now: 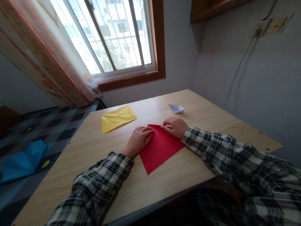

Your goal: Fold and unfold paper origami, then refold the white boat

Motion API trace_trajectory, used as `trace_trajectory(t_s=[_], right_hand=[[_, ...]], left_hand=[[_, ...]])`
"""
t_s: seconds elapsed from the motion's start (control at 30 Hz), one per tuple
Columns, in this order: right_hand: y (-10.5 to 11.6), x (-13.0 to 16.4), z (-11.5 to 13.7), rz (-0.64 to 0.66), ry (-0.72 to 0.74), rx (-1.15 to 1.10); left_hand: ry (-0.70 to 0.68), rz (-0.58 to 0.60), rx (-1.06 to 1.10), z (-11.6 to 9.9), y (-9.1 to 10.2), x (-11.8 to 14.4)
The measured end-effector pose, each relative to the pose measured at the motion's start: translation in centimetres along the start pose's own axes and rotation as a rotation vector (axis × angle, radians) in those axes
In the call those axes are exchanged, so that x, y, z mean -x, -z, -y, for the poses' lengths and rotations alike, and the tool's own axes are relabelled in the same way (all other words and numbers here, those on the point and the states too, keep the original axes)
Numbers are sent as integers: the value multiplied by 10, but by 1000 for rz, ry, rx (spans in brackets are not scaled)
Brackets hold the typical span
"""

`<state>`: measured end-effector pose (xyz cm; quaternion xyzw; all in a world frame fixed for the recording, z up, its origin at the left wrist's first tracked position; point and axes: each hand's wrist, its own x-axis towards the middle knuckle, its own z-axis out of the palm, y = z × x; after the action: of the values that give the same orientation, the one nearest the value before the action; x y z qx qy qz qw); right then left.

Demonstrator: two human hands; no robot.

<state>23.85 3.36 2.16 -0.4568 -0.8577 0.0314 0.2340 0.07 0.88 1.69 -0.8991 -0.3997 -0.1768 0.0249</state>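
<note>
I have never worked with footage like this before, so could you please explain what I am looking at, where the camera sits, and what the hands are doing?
This is one picture from a camera worn on a person's head, looking forward and down, so the arms in checked sleeves are the wearer's own. There is no machine here, only two bare hands. They work at a wooden table under a window. The left hand lies flat on a red sheet of paper, and the right hand presses its far edge. Neither hand grips anything. Further off lie a creased yellow sheet and a small white folded paper. A blue crumpled sheet lies on the floor to the left.
</note>
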Motion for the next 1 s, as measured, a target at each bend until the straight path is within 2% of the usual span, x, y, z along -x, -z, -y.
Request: trace_trajectory(t_s=[0.17, 0.43, 0.63, 0.73, 0.87, 1.0], right_hand=[[4, -3, -5, 13, 62, -103], [-2, -3, -13, 79, 47, -616], [-10, -5, -24, 162, -82, -836], [-12, -6, -29, 184, -99, -853], [-15, -7, -31, 191, -121, -904], [-21, -6, -29, 163, -187, -1064]], left_hand=[[-23, 19, 12, 0, 1, -1], [-52, 25, 43, 0, 1, -1], [-129, 77, 87, -5, 4, -1], [-160, 108, 111, -8, 6, -2], [-166, 113, 132, -9, 7, -2], [-167, 109, 136, -9, 7, -1]])
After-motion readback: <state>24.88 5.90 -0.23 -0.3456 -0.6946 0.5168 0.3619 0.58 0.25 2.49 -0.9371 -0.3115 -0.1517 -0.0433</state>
